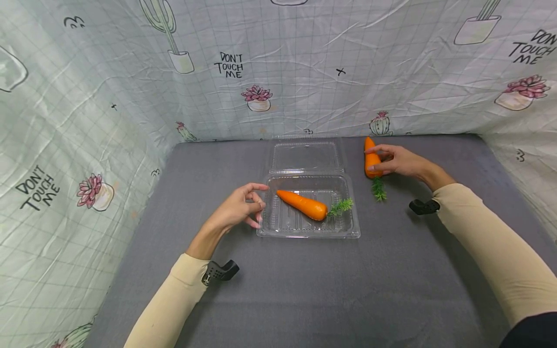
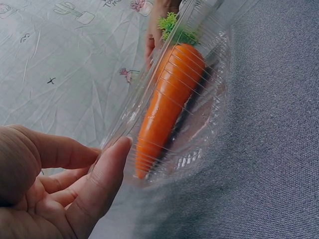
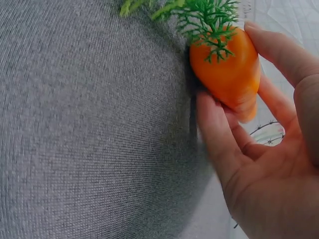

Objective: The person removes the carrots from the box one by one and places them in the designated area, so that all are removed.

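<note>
A clear plastic clamshell container (image 1: 309, 237) lies with its hinged lid folded back. Inside its tray rests an orange carrot (image 1: 302, 204) with green leaves, the narrow tip toward the left. My left hand (image 1: 238, 208) pinches the tray's left rim between thumb and fingers; the left wrist view shows the thumb (image 2: 107, 174) at the plastic edge. To the right of the container, my right hand (image 1: 402, 162) grips a second carrot (image 1: 371, 160) from its right side. That carrot's leafy end points toward me, its thumb and fingers on opposite sides in the right wrist view.
Grey cloth (image 1: 304, 285) covers the table. Behind and on both sides hang pale curtains (image 1: 304, 87) printed with cacti and words. The raised lid (image 1: 306, 157) lies flat behind the tray, near the back curtain. A black band (image 1: 222, 270) is on each wrist.
</note>
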Action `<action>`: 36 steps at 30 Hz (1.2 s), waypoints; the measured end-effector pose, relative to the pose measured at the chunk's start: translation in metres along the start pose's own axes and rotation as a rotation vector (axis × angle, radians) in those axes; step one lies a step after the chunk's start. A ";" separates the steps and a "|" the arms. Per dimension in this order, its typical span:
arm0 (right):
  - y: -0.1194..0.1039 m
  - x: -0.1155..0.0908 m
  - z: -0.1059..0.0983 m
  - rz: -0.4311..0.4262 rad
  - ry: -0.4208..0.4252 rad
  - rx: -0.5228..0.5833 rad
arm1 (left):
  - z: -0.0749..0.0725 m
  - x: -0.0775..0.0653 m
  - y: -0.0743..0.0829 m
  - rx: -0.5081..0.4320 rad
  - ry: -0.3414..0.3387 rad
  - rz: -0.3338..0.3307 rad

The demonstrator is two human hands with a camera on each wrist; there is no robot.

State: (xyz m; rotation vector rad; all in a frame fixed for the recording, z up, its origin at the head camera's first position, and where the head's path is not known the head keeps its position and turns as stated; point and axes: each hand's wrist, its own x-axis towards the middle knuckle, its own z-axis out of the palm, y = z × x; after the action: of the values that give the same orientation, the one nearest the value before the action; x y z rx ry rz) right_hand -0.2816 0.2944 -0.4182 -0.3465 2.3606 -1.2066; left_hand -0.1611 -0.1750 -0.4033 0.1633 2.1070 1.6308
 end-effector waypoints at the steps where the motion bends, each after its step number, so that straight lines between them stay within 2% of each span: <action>1: -0.001 0.000 0.000 0.004 0.000 -0.006 | 0.000 0.000 0.000 0.001 -0.001 0.000; 8: -0.004 -0.003 -0.001 0.038 0.016 -0.016 | 0.000 0.000 0.000 0.001 -0.002 0.002; 22: -0.003 -0.002 -0.002 0.017 0.017 -0.047 | 0.000 0.000 0.000 0.004 -0.005 0.001; 36: 0.000 -0.004 -0.003 -0.007 0.023 -0.032 | 0.000 0.000 0.000 0.012 0.000 0.001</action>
State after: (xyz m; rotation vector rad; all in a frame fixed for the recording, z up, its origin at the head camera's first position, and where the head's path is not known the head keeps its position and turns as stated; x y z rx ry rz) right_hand -0.2793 0.2979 -0.4152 -0.3535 2.4024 -1.1839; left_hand -0.1614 -0.1751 -0.4034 0.1685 2.1169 1.6193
